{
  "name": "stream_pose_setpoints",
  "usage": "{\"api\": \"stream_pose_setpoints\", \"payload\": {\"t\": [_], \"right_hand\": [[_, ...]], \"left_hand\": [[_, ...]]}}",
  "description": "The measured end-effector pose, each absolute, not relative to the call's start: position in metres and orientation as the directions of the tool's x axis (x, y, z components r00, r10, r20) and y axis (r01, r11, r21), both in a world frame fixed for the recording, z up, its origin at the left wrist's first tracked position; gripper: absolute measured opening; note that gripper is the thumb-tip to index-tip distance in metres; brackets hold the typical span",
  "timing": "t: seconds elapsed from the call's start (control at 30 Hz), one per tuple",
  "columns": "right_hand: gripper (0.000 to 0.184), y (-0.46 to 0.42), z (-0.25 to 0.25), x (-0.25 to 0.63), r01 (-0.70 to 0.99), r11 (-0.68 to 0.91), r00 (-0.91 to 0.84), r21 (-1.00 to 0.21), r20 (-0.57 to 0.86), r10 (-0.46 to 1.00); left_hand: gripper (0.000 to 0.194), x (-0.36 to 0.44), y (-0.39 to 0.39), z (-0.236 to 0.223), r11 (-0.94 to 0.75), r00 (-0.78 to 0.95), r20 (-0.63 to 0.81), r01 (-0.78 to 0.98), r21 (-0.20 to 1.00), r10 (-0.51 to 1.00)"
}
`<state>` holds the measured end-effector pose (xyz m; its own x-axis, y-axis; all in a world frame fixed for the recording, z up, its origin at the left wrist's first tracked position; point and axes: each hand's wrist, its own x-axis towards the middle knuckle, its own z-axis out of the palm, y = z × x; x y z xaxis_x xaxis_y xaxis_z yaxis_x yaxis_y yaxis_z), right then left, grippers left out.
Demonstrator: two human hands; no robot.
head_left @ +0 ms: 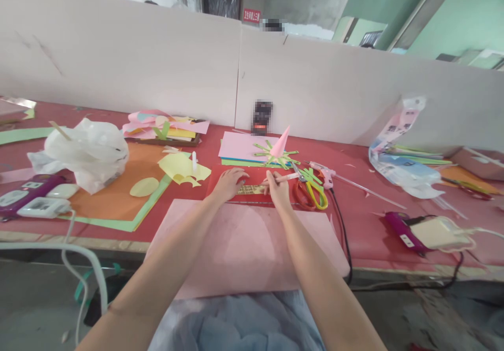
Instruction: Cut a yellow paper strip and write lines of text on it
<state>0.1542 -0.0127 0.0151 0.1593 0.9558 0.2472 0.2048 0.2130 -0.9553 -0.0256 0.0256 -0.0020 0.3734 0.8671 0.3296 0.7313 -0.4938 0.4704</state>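
Note:
A narrow yellow paper strip (252, 190) covered in dark markings lies on red paper (255, 176) before me. At its left end rests my left hand (230, 183), fingers bent loosely over the paper, holding nothing up. My right hand (277, 187) grips a light-coloured pen (290, 177), its writing end down by the strip's right end. Right beside that hand are scissors (321, 196) with yellow and red handles. Just beyond stands a pink paper cone (280, 145) on spread green paper strips (279, 158), over stacked coloured paper (243, 146).
A pink glue gun (325, 174) with a black cord lies right of the scissors. A pink board (244, 251) spans the table's front edge. White plastic bag (84, 149), orange paper (114, 204) and power strips are leftward; a clear package (409, 170) is rightward. A pale partition (165, 73) rises behind.

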Motion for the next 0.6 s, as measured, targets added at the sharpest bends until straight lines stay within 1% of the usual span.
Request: {"api": "stream_pose_setpoints", "payload": {"t": [0.17,0.4,0.6], "right_hand": [[0.037,-0.0122,0.0126,0.1541,0.255,0.212,0.131,-0.943,0.251,0.959],[0.034,-0.0135,0.0138,0.1546,0.357,0.245,0.111,-0.902,0.301,0.947],[0.03,-0.0142,0.0156,0.1544,0.419,0.198,0.115,-0.886,0.268,0.957]], "left_hand": [[0.026,-0.0252,0.025,-0.0019,-0.495,0.372,0.335,0.734,0.466,0.866],[0.025,-0.0253,0.025,-0.0018,-0.492,0.369,0.333,0.733,0.469,0.868],[0.027,-0.026,0.0245,-0.0012,-0.5,0.376,0.337,0.732,0.464,0.863]]}}
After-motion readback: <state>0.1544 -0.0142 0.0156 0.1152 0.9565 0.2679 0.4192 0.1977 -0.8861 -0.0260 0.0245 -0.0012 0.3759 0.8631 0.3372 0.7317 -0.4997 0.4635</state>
